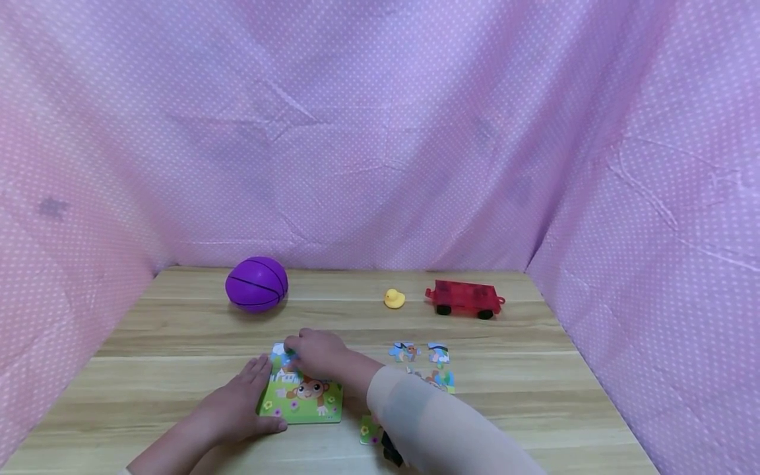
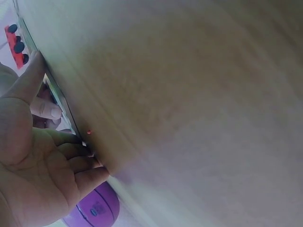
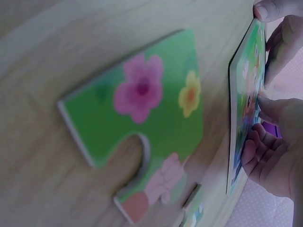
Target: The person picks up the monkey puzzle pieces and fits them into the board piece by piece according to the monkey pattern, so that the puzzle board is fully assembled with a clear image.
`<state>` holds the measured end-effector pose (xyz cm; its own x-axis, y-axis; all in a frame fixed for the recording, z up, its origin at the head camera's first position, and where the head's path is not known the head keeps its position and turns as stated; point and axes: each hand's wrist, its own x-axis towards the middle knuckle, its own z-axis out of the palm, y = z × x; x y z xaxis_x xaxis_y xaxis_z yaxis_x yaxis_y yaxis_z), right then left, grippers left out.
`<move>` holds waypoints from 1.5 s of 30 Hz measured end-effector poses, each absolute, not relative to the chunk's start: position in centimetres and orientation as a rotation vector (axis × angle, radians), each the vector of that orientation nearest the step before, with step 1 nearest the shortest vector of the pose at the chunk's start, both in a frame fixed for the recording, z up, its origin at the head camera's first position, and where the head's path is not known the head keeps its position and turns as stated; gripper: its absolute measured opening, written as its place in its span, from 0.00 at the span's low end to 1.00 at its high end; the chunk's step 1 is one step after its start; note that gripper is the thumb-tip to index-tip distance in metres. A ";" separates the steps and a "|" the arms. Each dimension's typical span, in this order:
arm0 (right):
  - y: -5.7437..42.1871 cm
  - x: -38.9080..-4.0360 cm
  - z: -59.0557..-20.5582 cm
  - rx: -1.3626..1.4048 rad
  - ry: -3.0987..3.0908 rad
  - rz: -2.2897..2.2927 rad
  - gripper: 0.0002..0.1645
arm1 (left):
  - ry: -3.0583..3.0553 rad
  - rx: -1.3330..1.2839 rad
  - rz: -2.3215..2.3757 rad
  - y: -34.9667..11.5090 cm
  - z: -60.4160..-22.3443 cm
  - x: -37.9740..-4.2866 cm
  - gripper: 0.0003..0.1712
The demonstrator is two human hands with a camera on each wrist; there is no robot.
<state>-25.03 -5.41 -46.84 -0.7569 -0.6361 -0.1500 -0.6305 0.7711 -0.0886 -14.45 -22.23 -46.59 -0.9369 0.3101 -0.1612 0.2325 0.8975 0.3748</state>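
Note:
A puzzle board (image 1: 305, 402) printed with a monkey, flowers and a white fence lies flat on the table. My left hand (image 1: 237, 404) braces it: straight fingers (image 2: 90, 182) run along its left edge, the thumb at the near-left corner. Over the board's upper left, my right hand (image 1: 317, 354) has its fingers curled down to the surface. Thumb and fingertips pinch a bluish puzzle piece (image 1: 291, 356), mostly hidden beneath them. A green puzzle piece (image 3: 168, 111) with a pink and a yellow flower lies close under the right wrist.
Right of the board lie several loose puzzle pieces (image 1: 405, 351), partly behind the right forearm. Farther back are a purple ball (image 1: 257, 285), a yellow toy duck (image 1: 394, 299) and a red toy wagon (image 1: 466, 298). Polka-dot cloth (image 1: 356, 145) encloses the table's back and sides.

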 end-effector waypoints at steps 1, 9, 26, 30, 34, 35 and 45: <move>-5.5 -25.0 -46.8 -1.004 2.796 -0.048 0.23 | 2.849 0.418 0.518 -22.3 -46.6 -14.5 0.69; -5.5 -24.7 -46.3 -0.974 2.791 -0.058 0.24 | 2.868 0.427 0.521 -22.3 -46.7 -14.5 0.70; 1.0 -27.9 -43.3 -0.935 2.678 -0.557 0.28 | 2.856 0.409 0.531 -22.3 -46.9 -14.5 0.70; 3.9 -29.0 -42.5 -0.860 2.682 -0.624 0.28 | 2.869 0.419 0.513 -22.3 -46.8 -14.4 0.70; 7.0 -29.7 -41.5 -0.829 2.696 -0.619 0.26 | 2.863 0.416 0.523 -22.3 -46.9 -14.4 0.70; 7.8 -29.8 -41.3 -0.821 2.700 -0.602 0.26 | 2.863 0.414 0.525 -22.3 -46.9 -14.4 0.70; 13.3 -29.5 -42.6 -0.732 2.714 -0.333 0.23 | 2.879 0.411 0.508 -22.5 -47.3 -14.3 0.70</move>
<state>-29.54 13.32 -42.65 -0.8213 -0.5201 -0.2344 -0.4482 0.8424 -0.2992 -14.29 -22.50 -47.28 -0.9438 0.3012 -0.1357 0.2365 0.9029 0.3590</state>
